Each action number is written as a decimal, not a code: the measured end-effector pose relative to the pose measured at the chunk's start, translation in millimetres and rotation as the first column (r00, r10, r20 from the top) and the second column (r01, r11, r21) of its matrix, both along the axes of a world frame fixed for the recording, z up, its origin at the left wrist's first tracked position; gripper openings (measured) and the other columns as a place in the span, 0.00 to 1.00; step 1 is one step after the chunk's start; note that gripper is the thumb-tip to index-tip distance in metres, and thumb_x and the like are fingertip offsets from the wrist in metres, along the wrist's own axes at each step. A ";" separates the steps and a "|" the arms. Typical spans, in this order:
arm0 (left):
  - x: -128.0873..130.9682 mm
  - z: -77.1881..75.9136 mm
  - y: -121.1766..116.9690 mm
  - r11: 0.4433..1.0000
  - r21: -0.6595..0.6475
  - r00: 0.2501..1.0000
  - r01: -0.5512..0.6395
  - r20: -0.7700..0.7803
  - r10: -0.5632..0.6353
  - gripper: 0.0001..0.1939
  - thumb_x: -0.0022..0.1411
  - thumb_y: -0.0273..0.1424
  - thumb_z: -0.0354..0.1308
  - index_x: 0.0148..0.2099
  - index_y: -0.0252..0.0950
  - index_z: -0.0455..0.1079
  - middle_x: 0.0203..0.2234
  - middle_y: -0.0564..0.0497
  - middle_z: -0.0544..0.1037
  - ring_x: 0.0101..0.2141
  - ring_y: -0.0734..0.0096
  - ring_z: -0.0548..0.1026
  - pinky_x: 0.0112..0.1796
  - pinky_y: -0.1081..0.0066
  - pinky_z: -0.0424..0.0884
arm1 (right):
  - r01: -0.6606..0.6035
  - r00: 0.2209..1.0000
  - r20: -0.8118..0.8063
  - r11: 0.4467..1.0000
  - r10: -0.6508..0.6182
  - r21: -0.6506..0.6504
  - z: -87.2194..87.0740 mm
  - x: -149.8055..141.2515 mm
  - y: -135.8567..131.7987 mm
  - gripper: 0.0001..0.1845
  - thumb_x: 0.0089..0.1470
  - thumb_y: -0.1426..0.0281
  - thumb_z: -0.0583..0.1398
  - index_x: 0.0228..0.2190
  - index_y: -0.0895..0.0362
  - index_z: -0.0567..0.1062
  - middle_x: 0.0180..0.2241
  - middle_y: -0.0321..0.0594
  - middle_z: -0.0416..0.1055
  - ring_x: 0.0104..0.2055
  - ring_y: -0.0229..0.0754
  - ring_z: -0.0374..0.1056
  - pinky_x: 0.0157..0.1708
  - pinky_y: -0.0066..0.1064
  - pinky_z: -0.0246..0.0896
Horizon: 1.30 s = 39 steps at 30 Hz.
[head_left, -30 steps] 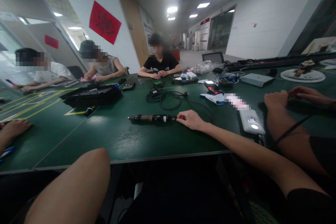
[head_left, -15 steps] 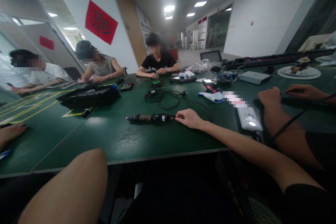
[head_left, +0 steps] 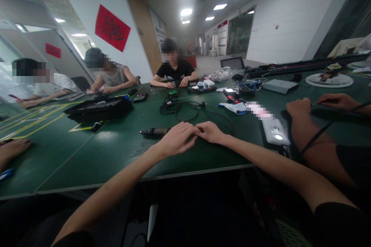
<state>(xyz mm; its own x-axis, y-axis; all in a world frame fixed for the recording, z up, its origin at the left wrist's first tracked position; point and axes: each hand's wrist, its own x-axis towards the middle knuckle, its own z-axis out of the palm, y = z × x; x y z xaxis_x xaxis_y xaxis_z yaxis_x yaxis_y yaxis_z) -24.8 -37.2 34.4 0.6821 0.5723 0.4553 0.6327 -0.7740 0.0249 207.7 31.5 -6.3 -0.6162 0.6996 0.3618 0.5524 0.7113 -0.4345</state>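
A black electric screwdriver (head_left: 153, 132) lies flat on the green table, its tip pointing left. My left hand (head_left: 179, 138) is over the screwdriver's rear half, fingers bent down round it and hiding that part. Against its fingertips, my right hand (head_left: 211, 132) is closed in a pinch at the screwdriver's tail, on what looks like the cable end; the pinched part is hidden. Behind both hands lies a coiled black cable (head_left: 185, 112) with a plug, one strand running towards my right wrist.
A black tray (head_left: 97, 109) stands left. Right of my hands are a white-and-blue packet (head_left: 235, 108) and a white device (head_left: 275, 131). A neighbour's hands (head_left: 300, 107) work at the right; another hand (head_left: 16, 148) rests far left. People sit opposite, beyond tools and parts.
My left hand has come up from below the table edge and onto the rear of the electric screwdriver. My right hand stays nearly in place, still pinching.
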 end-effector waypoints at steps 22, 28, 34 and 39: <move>-11.5 -32.7 41.4 1.000 -0.011 0.989 0.012 -0.146 -0.014 0.20 0.74 0.28 0.50 0.65 0.39 0.62 0.48 0.45 0.76 0.51 0.59 0.73 0.54 0.57 0.66 | -0.003 0.999 0.042 0.999 0.001 0.033 2.0 -2.6 2.3 0.08 0.65 0.64 0.64 0.37 0.55 0.81 0.36 0.39 0.81 0.36 0.41 0.74 0.34 0.28 0.56; -10.3 -30.5 46.6 1.000 0.012 0.982 0.006 -0.189 -0.003 0.17 0.76 0.32 0.49 0.63 0.38 0.63 0.47 0.45 0.77 0.48 0.59 0.74 0.51 0.59 0.68 | 0.015 0.998 0.055 1.000 -0.016 0.021 4.7 -2.8 0.1 0.07 0.64 0.64 0.64 0.38 0.55 0.81 0.37 0.39 0.81 0.36 0.41 0.74 0.35 0.29 0.57; -8.8 -34.7 45.0 1.000 0.021 0.992 -0.022 -0.126 0.024 0.23 0.74 0.34 0.53 0.68 0.39 0.58 0.50 0.44 0.76 0.50 0.58 0.74 0.50 0.59 0.68 | 0.048 0.998 0.051 0.999 -0.047 -0.015 3.1 -4.0 -0.2 0.08 0.63 0.64 0.65 0.40 0.54 0.82 0.38 0.40 0.82 0.38 0.43 0.76 0.37 0.29 0.60; -10.8 -40.4 45.0 0.998 0.030 0.992 -0.056 -0.113 0.059 0.24 0.75 0.32 0.50 0.70 0.40 0.57 0.50 0.45 0.76 0.50 0.59 0.74 0.51 0.59 0.69 | 0.032 0.999 0.039 0.999 -0.032 -0.007 1.6 -3.5 0.2 0.08 0.64 0.64 0.64 0.41 0.54 0.82 0.37 0.39 0.82 0.38 0.42 0.76 0.37 0.29 0.61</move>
